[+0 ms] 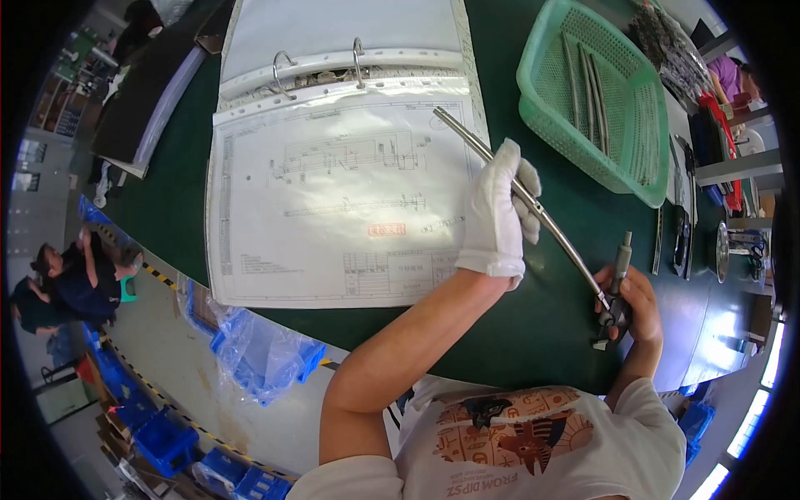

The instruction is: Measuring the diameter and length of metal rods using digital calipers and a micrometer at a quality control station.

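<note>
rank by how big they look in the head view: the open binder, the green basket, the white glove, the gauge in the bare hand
1. open binder, largest by far
2. green basket
3. white glove on the left hand
4. gauge in the right hand, smallest, partly hidden by the fingers

The glove is raised nearer the camera, so it may look oversized.

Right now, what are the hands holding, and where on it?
Left hand grips a metal rod at mid-length; right hand holds a micrometer-like gauge by its body at the rod's lower end.

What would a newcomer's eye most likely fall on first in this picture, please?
Probably the long metal rod at centre, gripped by the white-gloved left hand, while the bare right hand holds a measuring tool at its lower end. Behind lie an open binder with a drawing and a green basket of rods.
</note>
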A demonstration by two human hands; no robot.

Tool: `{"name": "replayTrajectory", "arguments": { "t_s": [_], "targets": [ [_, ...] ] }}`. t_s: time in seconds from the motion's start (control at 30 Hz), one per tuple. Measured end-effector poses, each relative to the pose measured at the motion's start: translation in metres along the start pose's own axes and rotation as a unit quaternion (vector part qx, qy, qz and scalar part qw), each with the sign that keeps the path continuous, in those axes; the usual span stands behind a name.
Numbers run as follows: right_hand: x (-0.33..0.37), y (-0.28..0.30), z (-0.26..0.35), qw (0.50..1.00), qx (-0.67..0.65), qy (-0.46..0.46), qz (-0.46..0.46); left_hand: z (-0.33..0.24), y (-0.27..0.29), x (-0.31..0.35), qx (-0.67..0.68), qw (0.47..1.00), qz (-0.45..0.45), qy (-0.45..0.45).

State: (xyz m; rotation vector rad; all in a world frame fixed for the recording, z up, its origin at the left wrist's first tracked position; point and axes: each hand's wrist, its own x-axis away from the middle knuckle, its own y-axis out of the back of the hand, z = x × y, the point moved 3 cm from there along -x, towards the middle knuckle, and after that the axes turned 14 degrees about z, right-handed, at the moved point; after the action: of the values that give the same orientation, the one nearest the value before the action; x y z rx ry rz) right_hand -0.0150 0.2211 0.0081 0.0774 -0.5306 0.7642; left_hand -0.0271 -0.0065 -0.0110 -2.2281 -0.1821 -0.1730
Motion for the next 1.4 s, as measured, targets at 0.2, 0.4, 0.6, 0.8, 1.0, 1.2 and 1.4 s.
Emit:
{"name": "replayTrajectory", "arguments": {
  "t_s": [0.2, 0.4, 0.6, 0.8, 1.0, 1.2, 1.4],
  "targets": [
    [0.0, 0.001, 0.003, 1.0, 0.0, -0.008, 0.005, 0.002, 0.0, 0.0, 0.015, 1.0, -0.001, 0.014],
    [0.001, 0.002, 0.003, 1.0, 0.014, -0.008, -0.001, 0.001, 0.0, 0.0, 0.007, 1.0, 0.009, -0.001],
    [-0.006, -0.011, 0.003, 1.0, 0.005, -0.001, 0.012, -0.009, 0.008, 0.006, 0.004, 1.0, 0.002, -0.009],
    [0.002, -0.012, 0.015, 1.0, -0.007, -0.019, -0.018, -0.007, -0.003, -0.002, 0.063, 0.997, 0.033, 0.018],
    [-0.01, 0.006, 0.0, 0.996, -0.002, -0.05, 0.079, -0.023, 0.007, -0.001, 0.09, 0.995, 0.044, -0.005],
    [0.043, 0.015, 0.011, 0.997, 0.002, 0.07, 0.041, -0.019, -0.028, 0.009, 0.064, 0.992, 0.108, -0.024],
    [0.111, 0.088, 0.037, 0.903, 0.159, 0.053, -0.395, -0.028, -0.021, 0.011, 0.004, 0.998, 0.025, -0.058]
  ]
}}
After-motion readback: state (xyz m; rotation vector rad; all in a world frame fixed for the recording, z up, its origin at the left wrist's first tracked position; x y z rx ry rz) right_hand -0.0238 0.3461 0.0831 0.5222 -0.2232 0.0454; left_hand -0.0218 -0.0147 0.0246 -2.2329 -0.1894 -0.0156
